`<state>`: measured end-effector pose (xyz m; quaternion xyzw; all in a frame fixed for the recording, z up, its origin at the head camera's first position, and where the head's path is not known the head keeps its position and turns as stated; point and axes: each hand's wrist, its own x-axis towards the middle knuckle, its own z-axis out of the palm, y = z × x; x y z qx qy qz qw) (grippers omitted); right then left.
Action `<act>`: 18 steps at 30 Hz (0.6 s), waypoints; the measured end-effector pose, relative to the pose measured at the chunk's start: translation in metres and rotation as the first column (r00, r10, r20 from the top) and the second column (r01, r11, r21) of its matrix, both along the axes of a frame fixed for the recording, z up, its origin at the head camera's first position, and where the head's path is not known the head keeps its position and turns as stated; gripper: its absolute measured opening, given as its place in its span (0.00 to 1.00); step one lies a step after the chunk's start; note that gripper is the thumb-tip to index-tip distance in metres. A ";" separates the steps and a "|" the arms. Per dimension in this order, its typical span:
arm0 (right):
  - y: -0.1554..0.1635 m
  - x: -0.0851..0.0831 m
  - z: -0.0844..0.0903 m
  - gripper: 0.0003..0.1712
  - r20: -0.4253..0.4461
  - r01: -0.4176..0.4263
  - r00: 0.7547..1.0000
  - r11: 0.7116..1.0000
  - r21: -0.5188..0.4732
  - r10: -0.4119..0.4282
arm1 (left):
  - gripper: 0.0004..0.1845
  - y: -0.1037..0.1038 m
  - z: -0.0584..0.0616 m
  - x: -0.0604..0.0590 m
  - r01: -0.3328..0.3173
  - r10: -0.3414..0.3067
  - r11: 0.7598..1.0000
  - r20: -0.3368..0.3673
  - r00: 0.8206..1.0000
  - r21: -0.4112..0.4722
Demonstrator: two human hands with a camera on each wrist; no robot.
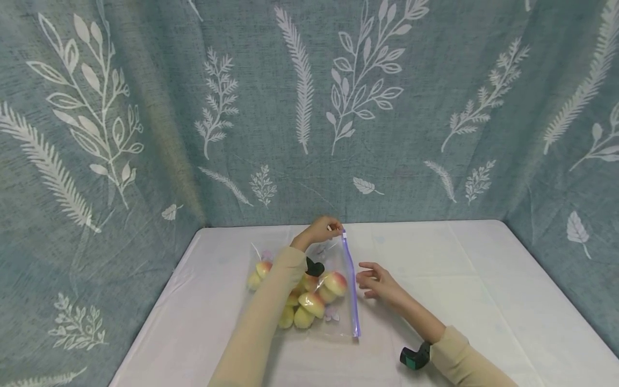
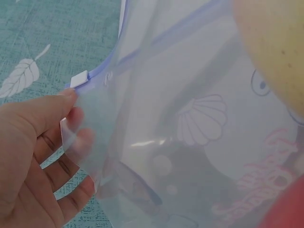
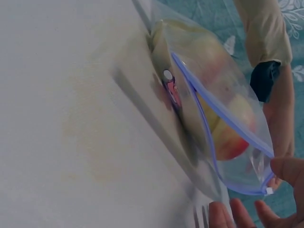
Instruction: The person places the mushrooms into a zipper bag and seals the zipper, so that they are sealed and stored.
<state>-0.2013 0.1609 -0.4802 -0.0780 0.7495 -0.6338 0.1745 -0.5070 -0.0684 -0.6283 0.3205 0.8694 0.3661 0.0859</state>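
Observation:
A clear plastic zip bag with a purple zip strip lies on the table, its mouth facing right. Inside are several yellow fruits with a red blush; their exact kind is hard to tell. My left hand reaches over the bag and pinches its far corner between thumb and fingers, right by the white slider. In the right wrist view the zip's two edges stand apart. My right hand, fingers loosely bent, is just right of the bag's mouth and holds nothing.
A white cloth covers the table. Behind it and at both sides hangs a blue-green curtain with white leaf prints. Dark wrist cameras sit on both wrists, one low beside the right forearm.

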 end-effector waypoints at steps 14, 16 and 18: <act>-0.005 -0.022 0.014 0.30 -0.068 0.057 0.996 0.998 0.031 -0.055 | 0.18 0.009 0.106 0.093 0.013 -0.013 1.000 -0.017 1.000 0.001; -0.005 -0.025 0.016 0.30 -0.066 0.054 0.996 0.998 0.030 -0.052 | 0.17 0.010 0.118 0.102 0.012 -0.012 1.000 0.012 1.000 -0.011; -0.005 -0.028 0.017 0.29 -0.065 0.051 0.997 0.998 0.035 -0.049 | 0.15 0.012 0.138 0.118 0.004 -0.004 1.000 0.043 0.999 -0.002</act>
